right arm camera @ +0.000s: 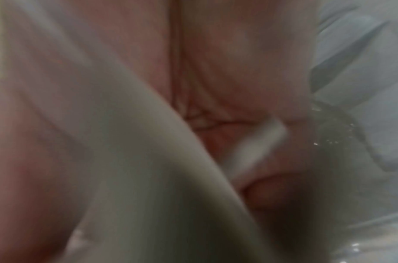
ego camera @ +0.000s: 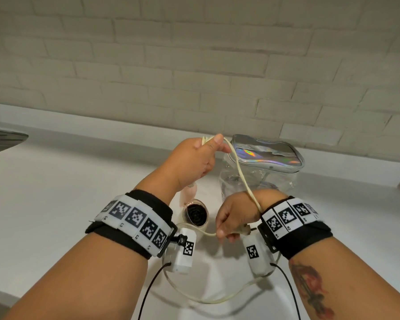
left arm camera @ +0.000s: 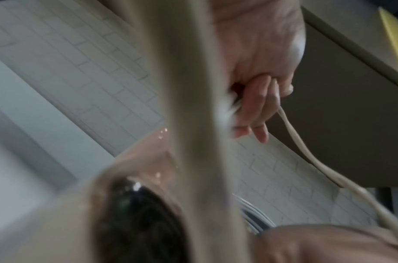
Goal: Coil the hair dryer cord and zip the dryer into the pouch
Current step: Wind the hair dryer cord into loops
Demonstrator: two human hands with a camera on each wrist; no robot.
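Observation:
A pink hair dryer point(ego camera: 195, 212) stands on the white counter point(ego camera: 56, 192), its dark intake grille facing up. My left hand point(ego camera: 202, 155) is raised above it and grips the cream cord point(ego camera: 243, 179) near the dryer's handle. The cord runs down over my right wrist and loops low toward me. My right hand point(ego camera: 231, 221) pinches the cord close to the plug point(ego camera: 248, 230). In the left wrist view the blurred dryer point(left arm camera: 144, 213) and cord point(left arm camera: 301, 146) fill the frame. The right wrist view is blurred skin and cord point(right arm camera: 148, 169). The clear pouch point(ego camera: 261, 169) with an iridescent top stands behind.
A painted brick wall point(ego camera: 194, 65) backs the counter. A metal sink edge point(ego camera: 2, 137) shows at the far left. Black sensor cables hang from both wristbands toward me.

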